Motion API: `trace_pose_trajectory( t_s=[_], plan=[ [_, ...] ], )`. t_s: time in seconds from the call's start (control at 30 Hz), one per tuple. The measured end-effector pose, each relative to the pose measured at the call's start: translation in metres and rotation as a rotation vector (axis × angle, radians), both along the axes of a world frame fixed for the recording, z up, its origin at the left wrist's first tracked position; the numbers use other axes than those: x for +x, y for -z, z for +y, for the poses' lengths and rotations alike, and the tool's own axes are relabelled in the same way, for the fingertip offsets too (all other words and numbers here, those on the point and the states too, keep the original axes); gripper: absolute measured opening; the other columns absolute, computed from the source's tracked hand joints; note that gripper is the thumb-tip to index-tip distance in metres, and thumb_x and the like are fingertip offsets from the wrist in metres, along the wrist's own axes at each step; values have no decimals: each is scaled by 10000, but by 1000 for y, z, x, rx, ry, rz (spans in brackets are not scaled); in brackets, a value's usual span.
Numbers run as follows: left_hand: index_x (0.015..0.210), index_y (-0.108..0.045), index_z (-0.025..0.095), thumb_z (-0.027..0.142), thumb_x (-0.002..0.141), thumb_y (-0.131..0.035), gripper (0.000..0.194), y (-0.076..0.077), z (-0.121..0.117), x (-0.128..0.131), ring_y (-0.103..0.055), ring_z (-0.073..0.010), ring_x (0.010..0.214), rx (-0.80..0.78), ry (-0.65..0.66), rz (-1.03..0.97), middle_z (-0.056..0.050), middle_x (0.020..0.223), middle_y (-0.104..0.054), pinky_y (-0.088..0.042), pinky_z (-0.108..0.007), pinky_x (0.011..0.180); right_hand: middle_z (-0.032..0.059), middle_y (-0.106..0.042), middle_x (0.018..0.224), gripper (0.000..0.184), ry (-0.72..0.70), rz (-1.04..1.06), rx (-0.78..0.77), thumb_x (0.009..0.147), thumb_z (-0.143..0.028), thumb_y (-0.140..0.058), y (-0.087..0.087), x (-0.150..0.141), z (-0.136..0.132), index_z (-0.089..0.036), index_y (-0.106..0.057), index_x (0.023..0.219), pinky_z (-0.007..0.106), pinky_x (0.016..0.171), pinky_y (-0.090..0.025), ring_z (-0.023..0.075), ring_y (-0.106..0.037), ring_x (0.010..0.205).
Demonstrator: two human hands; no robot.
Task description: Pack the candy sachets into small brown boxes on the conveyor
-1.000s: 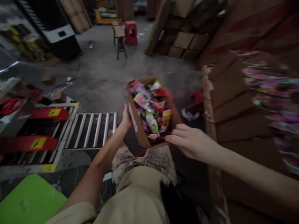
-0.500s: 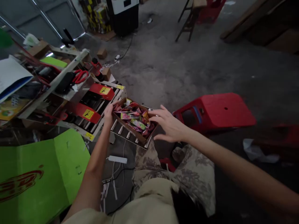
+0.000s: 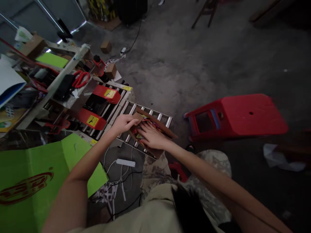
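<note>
A small brown cardboard box point(image 3: 157, 124) with colourful snack packets inside rests on the steel roller conveyor point(image 3: 148, 114). My left hand point(image 3: 125, 123) grips the box's left flap, folding it inward, fingers closed on the cardboard. My right hand point(image 3: 152, 137) lies flat over the near flap, fingers stretched out and pressing down on the box. Most of the packets are hidden under the flaps and my hands; a little red shows between them.
A tape-sealing machine with red guards point(image 3: 97, 106) stands left of the rollers. Red scissors point(image 3: 80, 78) lie on its shelf. Flat green cartons point(image 3: 31, 181) sit at lower left. A tipped red plastic stool point(image 3: 238, 115) lies right. A power strip point(image 3: 125, 162) and cables cross the floor.
The box went from held in the air to resting on the rollers. Its flaps, open half a second ago, are now being pressed shut by both hands.
</note>
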State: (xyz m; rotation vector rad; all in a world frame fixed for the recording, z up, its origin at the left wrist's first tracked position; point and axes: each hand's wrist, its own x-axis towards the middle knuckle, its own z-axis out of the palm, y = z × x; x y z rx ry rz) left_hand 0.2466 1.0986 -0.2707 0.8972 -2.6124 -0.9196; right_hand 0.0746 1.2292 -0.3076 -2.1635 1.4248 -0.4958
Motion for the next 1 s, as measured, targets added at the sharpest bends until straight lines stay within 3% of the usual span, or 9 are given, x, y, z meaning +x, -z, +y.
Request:
trace_pose_trajectory(
  t_s=[0.13, 0.23, 0.33, 0.47, 0.57, 0.63, 0.7, 0.83, 1.0],
  plan=[
    [887, -711, 155, 357, 942, -415, 362, 21, 9, -26, -668, -275, 896, -251, -374, -71, -154, 923, -702, -489, -385, 855, 53, -533, 1466, 494, 68, -313, -156, 995, -225, -277, -36, -29, 22, -238, -520, 1424, 452, 1206, -367, 195, -404, 1440],
    [1285, -581, 116, 252, 945, -390, 413, 29, 17, -35, -558, -300, 1260, -326, -483, 48, -186, 1315, -610, -405, -421, 1075, 111, -519, 1466, 546, 339, -202, -218, 961, -390, -462, -50, -39, 41, -221, -446, 1480, 586, 1192, -327, 320, -387, 1439],
    [1465, -390, 109, 216, 963, -339, 516, 27, 16, -36, -326, -269, 1478, -298, -518, 151, -178, 1571, -369, -261, -440, 1215, 236, -338, 1565, 937, 418, 33, -71, 821, -525, -668, -38, -21, 61, -89, -276, 1552, 704, 1162, -252, 453, -275, 1463],
    [1500, -343, 132, 298, 998, -293, 531, 14, 37, -38, -61, -293, 1559, -352, -700, 242, -163, 1668, -104, -68, -548, 1254, 222, -108, 1637, 1057, 374, 222, 22, 767, -482, -749, -17, 7, 70, -99, -194, 1581, 715, 1197, -103, 442, -116, 1517],
    [1539, -296, 165, 454, 1002, -296, 610, 12, 92, -49, -75, -304, 1557, -244, -366, 226, -179, 1654, -164, -76, -555, 1250, 203, -139, 1634, 1029, 273, 131, 66, 726, -480, -766, -20, -10, 64, -136, -280, 1565, 714, 1190, -133, 439, -128, 1515],
    [1566, -246, 146, 639, 910, -447, 845, 18, 132, -59, -87, -360, 1547, -171, -54, 89, -219, 1636, -193, -89, -583, 1240, 182, -317, 1589, 819, 137, -59, 108, 783, -452, -695, -26, -40, 67, -158, -429, 1499, 667, 1192, -222, 406, -229, 1499],
    [1565, -252, 107, 736, 744, -631, 1101, 27, 152, -67, -43, -428, 1534, -210, 53, -60, -256, 1633, -154, -49, -624, 1226, 129, -518, 1472, 566, 132, -280, 124, 898, -416, -560, -35, -76, 84, -202, -537, 1422, 566, 1164, -372, 323, -431, 1416],
    [1528, -357, 122, 504, 748, -735, 947, 33, 103, -47, -93, -433, 1528, -347, -4, -199, -236, 1633, -181, -72, -610, 1222, 47, -618, 1370, 548, 507, -326, -30, 912, -492, -593, -66, -139, 156, -341, -512, 1432, 471, 965, -591, 278, -661, 1157],
    [1318, -581, 87, 529, 716, -719, 759, -20, -1, 23, -357, -455, 1418, -326, -244, -106, -248, 1479, -468, -230, -614, 1175, -2, -675, 1272, 504, 810, 14, -171, 922, -615, -501, -123, -181, 269, -464, -511, 1402, 406, 721, -650, 301, -690, 1080]
  ],
)
